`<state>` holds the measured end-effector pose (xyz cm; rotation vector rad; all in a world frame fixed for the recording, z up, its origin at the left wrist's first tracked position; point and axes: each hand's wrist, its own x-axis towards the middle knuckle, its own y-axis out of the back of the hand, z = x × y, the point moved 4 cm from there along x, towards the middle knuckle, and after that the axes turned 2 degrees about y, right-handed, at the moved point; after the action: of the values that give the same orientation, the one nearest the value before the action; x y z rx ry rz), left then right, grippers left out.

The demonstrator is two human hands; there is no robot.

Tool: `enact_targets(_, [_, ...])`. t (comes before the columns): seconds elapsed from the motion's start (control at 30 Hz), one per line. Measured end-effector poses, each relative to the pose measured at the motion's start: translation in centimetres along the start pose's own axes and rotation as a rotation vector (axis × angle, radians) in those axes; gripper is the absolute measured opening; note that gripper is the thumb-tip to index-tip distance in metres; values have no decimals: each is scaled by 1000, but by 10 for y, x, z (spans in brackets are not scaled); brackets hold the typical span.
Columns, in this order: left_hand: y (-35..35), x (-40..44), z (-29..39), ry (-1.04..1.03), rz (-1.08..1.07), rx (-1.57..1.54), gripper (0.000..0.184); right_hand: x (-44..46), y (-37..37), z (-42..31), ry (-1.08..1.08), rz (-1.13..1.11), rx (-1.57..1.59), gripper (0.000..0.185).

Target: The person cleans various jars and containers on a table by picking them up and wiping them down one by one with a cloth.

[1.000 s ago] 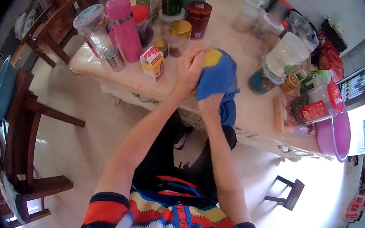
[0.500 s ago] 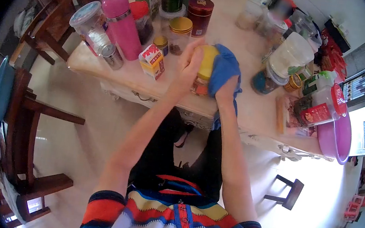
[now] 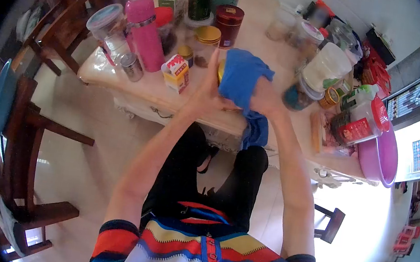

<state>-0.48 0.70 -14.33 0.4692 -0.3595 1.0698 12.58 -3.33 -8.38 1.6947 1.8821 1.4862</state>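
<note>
Near the front edge of the table, my left hand (image 3: 207, 93) is closed around the left side of a jar with a yellow lid (image 3: 221, 72). A blue cloth (image 3: 243, 75) covers most of the jar, so only a strip of yellow shows. My right hand (image 3: 266, 101) grips the cloth and presses it against the jar's right side; its fingertips are partly hidden. The cloth's loose end hangs over the table edge. Left of my hands stand a red-and-yellow carton (image 3: 176, 74) and a small gold-lidded jar (image 3: 185, 55).
A pink thermos (image 3: 145, 35), a metal can (image 3: 132, 67) and a dark red tin (image 3: 228, 27) stand on the table (image 3: 285, 132). To the right are a white-lidded container (image 3: 331, 67), a red-lidded jar (image 3: 358, 127) and a purple basin (image 3: 387, 156). Wooden chairs (image 3: 30, 162) stand at left.
The blue cloth has moved from the jar's right side up and left over its yellow lid, along with my right hand. My left hand has shifted slightly lower on the jar.
</note>
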Motion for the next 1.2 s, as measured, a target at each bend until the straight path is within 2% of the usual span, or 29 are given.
enact_targets(0.03, [1,-2,0,-40,-6,7,132,1,-6,-4,64,-98,-191,38])
enact_targets(0.07, [2,-3,2,-79,-14,15,129,4,-8,-4,65,-100,-188,38])
enact_targets(0.13, [2,-2,3,-142,-5,72,128,11,-19,8,-91,-359,-419,38])
enact_targets(0.27, [-5,4,4,-323,28,221,122,13,-34,29,-60,-313,-446,37])
enact_targets(0.3, [-7,6,2,-362,35,251,121,13,-32,24,2,-205,-422,37])
enact_targets(0.33, [-9,5,-9,-293,28,93,118,12,-31,18,63,-99,-397,36])
enact_targets(0.37, [-11,4,-16,-226,31,-68,114,12,-32,16,59,-103,-395,36])
enact_targets(0.47, [-11,1,-21,-229,43,-10,119,13,-39,9,-20,-86,-360,37])
enact_targets(0.53, [-8,-2,-15,-257,52,106,122,12,-36,-2,28,135,-522,23])
enact_targets(0.57, [-6,-3,-13,-270,59,153,124,13,-39,-7,24,135,-521,23])
enact_targets(0.63, [-6,-3,-16,-261,72,173,128,17,-44,-5,-303,15,-462,38])
enact_targets(0.77, [-9,-3,-35,-161,79,10,126,24,-39,-20,-406,60,-414,35])
enact_targets(0.8, [-9,-3,-31,-132,80,-43,125,24,-33,-28,-452,-9,-420,32])
enact_targets(0.87, [-5,-9,-12,-222,68,187,122,20,-34,-26,-497,-73,-423,29])
enact_targets(0.9, [-8,-8,-22,-225,68,188,122,15,-39,-19,-382,4,-459,30])
enact_targets(0.93, [-11,-3,-44,-77,85,-111,123,10,-42,-13,-266,82,-495,32])
enact_targets(0.97, [-11,-1,-47,-7,87,-258,123,6,-42,-3,-261,86,-498,32])
enact_targets(1.0, [-10,1,-40,62,100,-408,124,3,-37,1,-101,167,-371,32])
enact_targets(1.03, [-7,-3,-29,38,75,-192,124,-1,-32,5,57,244,-243,35])
enact_targets(1.07, [-6,-6,-15,14,51,23,123,-2,-30,11,62,246,-248,35])
enact_targets(1.1, [-10,-7,-9,9,53,23,123,-4,-25,20,24,341,23,36])
enact_targets(1.13, [-12,-7,-3,13,147,107,123,-7,-23,30,-17,431,300,39])
enact_targets(1.17, [-16,-9,0,16,241,192,122,-9,-21,29,-16,434,300,39])
enact_targets(1.2, [-22,-12,3,13,239,195,122,-12,-20,32,-91,466,385,39])
